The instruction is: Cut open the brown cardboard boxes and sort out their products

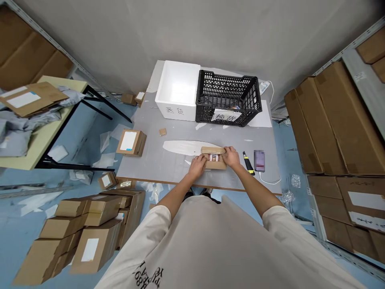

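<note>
A small brown cardboard box [213, 157] with a printed label on its near side lies on the grey table [168, 160], close to the front edge. My left hand [197, 166] grips its left end, fingers curled around it. My right hand [232, 156] holds its right end, fingers wrapped over the top. A black and yellow utility knife [248, 163] lies just right of my right hand, and a phone [259, 160] with a white cable lies beside it.
A white foam box [177, 90] and a black plastic crate [227, 98] stand at the table's back. A labelled box [131, 142] and a tiny box [163, 131] lie left. Stacked cartons [81, 233] sit on the floor at left; shelves of flat cardboard [333, 120] stand right.
</note>
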The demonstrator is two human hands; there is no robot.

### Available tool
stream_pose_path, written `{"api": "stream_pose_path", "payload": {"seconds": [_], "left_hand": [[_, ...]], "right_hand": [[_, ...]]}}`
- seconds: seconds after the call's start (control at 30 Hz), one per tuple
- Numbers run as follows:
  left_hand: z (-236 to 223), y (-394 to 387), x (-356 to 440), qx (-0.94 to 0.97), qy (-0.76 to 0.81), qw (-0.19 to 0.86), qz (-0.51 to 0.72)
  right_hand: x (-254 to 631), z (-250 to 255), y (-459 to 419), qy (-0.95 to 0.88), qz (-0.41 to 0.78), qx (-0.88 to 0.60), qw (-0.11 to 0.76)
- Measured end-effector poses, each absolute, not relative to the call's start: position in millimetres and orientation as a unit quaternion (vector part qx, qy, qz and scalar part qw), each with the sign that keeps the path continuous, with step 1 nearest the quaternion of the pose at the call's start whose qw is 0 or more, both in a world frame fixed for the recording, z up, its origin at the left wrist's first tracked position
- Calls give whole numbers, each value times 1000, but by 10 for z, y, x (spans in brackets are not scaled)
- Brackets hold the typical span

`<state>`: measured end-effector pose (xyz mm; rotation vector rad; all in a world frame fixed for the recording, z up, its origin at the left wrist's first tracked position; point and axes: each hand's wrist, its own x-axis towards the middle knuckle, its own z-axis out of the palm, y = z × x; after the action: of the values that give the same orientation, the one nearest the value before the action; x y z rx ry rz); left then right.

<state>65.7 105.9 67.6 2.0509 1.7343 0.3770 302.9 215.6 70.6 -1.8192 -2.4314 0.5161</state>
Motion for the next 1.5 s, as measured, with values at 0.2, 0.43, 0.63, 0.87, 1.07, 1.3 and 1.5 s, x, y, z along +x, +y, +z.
{"api": "stream_pose_path", "payload": {"seconds": [0.2, 0.43, 0.63, 0.87, 1.07, 1.3, 1.5], "left_hand": [[721, 1103, 665, 741, 632, 201, 106], [765, 1196, 714, 757, 625, 189, 24], [759, 1310, 789, 749, 631, 200, -30], [807, 1355, 806, 759, 621, 190, -47], [873, 1414, 816, 771, 608, 178, -65], [896, 1508, 785, 781, 594, 181, -58], [809, 1355, 672, 753, 628, 194, 41]], "right_hand": [[3067, 767, 2241, -780, 206, -591, 27], [3061, 808, 2431, -740, 242, -627, 24], [2899, 718, 2621, -684, 254, -684, 11], [2870, 591, 2698, -630, 269, -729, 20], [2916, 627, 2586, -691, 207, -692, 23], [2876, 759, 2294, -756, 152, -636, -18], [2724, 715, 2108, -725, 163, -668, -50]]}}
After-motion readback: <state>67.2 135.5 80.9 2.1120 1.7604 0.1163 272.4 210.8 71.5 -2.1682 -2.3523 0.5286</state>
